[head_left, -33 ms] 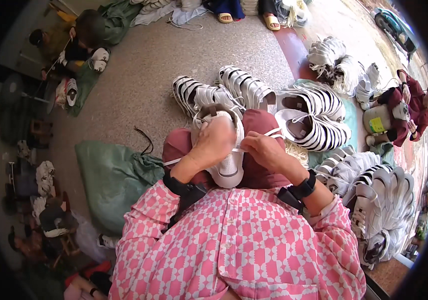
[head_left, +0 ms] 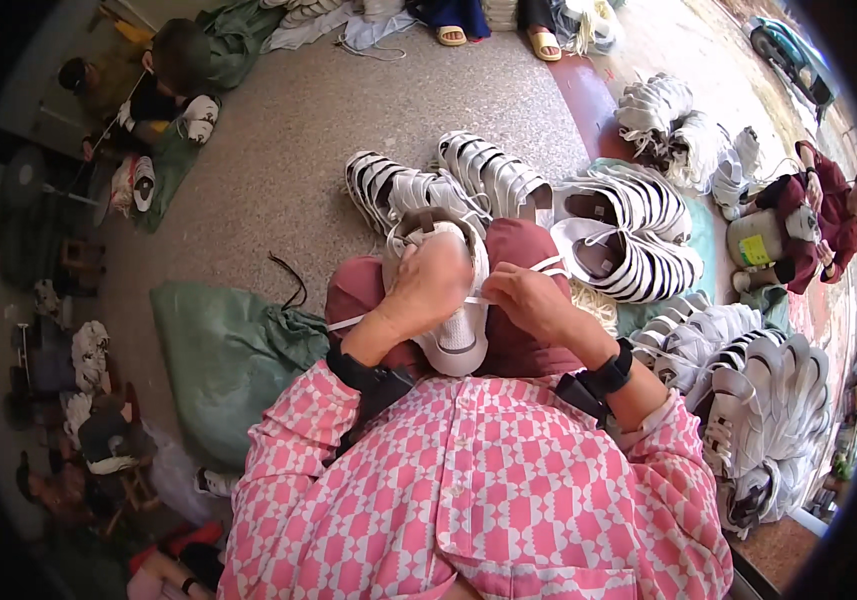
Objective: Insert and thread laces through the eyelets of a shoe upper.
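Observation:
A white sneaker [head_left: 453, 345] rests between my knees, its toe toward me and its brown-lined opening away. My left hand [head_left: 435, 275] lies across its upper with the fingers curled round it; the fingertips are partly hidden. Just right of the shoe, my right hand [head_left: 525, 300] pinches a white shoelace [head_left: 475, 300] that runs to the upper. More white lace [head_left: 548, 264] loops over my right knee, and a lace end [head_left: 345, 323] sticks out left of my left wrist.
Stacked white shoes [head_left: 498, 175] stand beyond my knees, with more pairs [head_left: 628, 260] to the right. A large shoe pile [head_left: 763, 400] lies near my right elbow. A green sack [head_left: 218, 350] sits at left. Co-workers sit at far left and at right, where one person [head_left: 833, 205] wears dark red.

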The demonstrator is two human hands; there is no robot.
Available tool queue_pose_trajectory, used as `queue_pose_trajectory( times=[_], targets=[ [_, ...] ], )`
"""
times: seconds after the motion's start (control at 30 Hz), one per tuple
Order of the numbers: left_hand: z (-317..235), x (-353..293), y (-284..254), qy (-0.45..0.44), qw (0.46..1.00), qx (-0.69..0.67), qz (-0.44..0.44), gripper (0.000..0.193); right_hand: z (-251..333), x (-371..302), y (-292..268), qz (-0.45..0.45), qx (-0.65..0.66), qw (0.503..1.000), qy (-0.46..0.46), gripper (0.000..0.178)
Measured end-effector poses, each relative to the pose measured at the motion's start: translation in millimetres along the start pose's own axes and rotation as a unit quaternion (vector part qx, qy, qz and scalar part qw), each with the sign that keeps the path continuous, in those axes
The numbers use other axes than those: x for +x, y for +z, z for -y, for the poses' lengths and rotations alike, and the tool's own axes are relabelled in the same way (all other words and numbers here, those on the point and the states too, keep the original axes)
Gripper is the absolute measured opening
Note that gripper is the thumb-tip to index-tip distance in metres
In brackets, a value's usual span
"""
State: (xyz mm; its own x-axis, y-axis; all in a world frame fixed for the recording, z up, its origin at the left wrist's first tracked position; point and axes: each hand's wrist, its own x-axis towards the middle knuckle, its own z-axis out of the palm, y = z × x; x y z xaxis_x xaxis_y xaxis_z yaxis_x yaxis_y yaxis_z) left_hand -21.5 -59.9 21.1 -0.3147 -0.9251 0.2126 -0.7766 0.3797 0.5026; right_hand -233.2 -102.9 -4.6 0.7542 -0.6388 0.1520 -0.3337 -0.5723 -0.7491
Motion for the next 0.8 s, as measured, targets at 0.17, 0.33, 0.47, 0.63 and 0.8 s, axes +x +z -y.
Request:
queue_pose_trajectory(
  times=[0.17,0.33,0.47,0.63,0.8],
  targets=[
    [8.0,-3.4,3.6,-0.021,0.997,-0.067,0.013,0.014,-0.8,7.8,0.8,0.011,0.043,0.999,0.030,0.011],
    [10.4,-1.4,6.1,-0.012,0.996,-0.092,0.012,0.013,-3.3,16.3,2.4,0.100,0.397,0.832,0.375,0.018],
    [14.1,-4.1,9.0,-0.013,0.996,-0.092,-0.001,0.013,6.5,15.7,-10.8,0.115,0.252,0.925,0.261,0.022],
    [14.5,-1.3,9.1,-0.003,0.997,-0.080,-0.002,0.014,5.4,30.9,-28.0,0.011,-0.074,0.997,-0.037,0.055],
    [18.9,0.3,12.1,-0.016,0.993,-0.121,0.009,0.010,-0.6,49.0,-32.5,0.100,-0.130,0.980,-0.115,0.049]
  ],
)
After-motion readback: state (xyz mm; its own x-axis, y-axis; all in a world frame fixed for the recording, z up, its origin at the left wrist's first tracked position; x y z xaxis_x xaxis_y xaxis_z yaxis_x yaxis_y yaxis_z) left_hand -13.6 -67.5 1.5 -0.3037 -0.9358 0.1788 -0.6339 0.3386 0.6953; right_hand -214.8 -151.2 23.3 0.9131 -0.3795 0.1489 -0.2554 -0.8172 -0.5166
